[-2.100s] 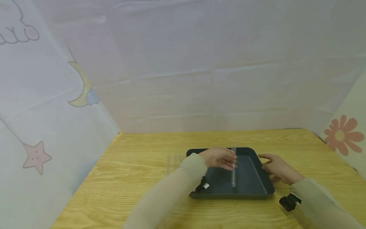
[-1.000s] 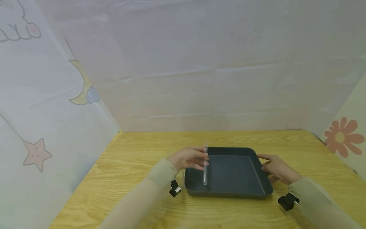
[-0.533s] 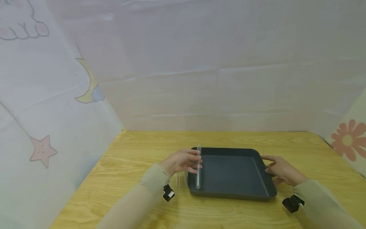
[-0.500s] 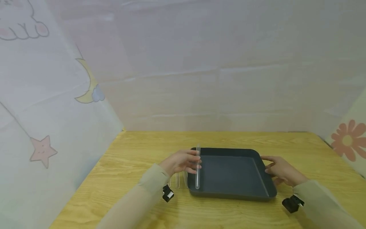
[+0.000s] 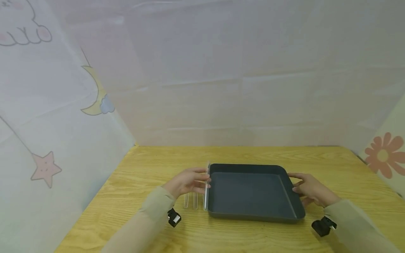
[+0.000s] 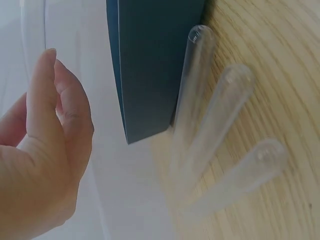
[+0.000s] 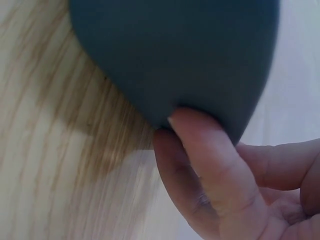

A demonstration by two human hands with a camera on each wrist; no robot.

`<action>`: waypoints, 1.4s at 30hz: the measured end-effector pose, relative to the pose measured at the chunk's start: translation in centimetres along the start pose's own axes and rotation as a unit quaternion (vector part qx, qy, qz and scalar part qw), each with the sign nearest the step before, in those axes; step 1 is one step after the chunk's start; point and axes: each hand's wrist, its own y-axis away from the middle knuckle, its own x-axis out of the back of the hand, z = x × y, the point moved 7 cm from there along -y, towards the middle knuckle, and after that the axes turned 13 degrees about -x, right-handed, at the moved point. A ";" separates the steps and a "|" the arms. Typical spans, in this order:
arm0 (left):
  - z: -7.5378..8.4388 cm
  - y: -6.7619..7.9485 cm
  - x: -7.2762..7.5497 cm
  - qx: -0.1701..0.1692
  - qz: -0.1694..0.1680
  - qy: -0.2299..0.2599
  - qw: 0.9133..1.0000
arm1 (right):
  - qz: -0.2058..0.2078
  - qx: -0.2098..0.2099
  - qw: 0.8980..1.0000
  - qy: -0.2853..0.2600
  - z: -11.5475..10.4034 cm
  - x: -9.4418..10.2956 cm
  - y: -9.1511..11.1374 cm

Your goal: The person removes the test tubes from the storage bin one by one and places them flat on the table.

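Note:
My left hand (image 5: 189, 182) pinches a clear test tube (image 5: 206, 196) upright between thumb and fingertips, overlapping the left rim of a dark grey rectangular tray (image 5: 250, 195). In the left wrist view the held tube (image 6: 33, 35) rises above the fingertips, apart from the tray's wall. Several more clear test tubes (image 6: 220, 115) lie on the table beside that wall, with rounded ends showing. At the tray's opposite side, my right hand (image 5: 313, 189) touches the outer wall. The right wrist view shows two fingertips (image 7: 195, 125) against the wall near its bottom.
The wooden table (image 5: 152, 161) extends around the tray on all sides. Behind it hangs a pale cloth backdrop (image 5: 221, 88) with printed shapes at the sides. A black wrist camera (image 5: 322, 226) sits below each sleeve.
My left hand has carried the held test tube leftward from over the tray's middle to its left rim. The lying tubes show more clearly now. My right hand stays at the tray's right side.

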 end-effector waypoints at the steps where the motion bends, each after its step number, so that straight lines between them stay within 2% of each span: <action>1: 0.0 0.2 0.3 0.000 0.002 0.000 1.000 | 0.000 -0.002 1.000 -0.003 0.0 0.0 0.0; 12: 0.3 1.3 2.6 -0.010 0.018 0.000 1.000 | 0.011 -0.005 1.000 0.009 0.1 0.1 0.2; 18: 0.3 2.3 4.5 -0.006 0.045 -0.022 0.999 | 0.008 -0.002 1.000 0.012 0.0 -0.2 0.2; 25: 0.2 3.1 5.8 -0.001 0.057 -0.041 0.998 | 0.007 -0.006 1.000 0.022 -0.1 -0.2 0.0; 33: -0.6 3.2 6.9 -0.001 0.077 -0.072 0.994 | 0.002 -0.002 1.000 0.026 0.1 0.1 -0.1; 42: -1.4 3.0 8.7 0.026 0.116 -0.127 0.985 | -0.005 -0.005 1.000 0.023 0.0 0.0 -0.2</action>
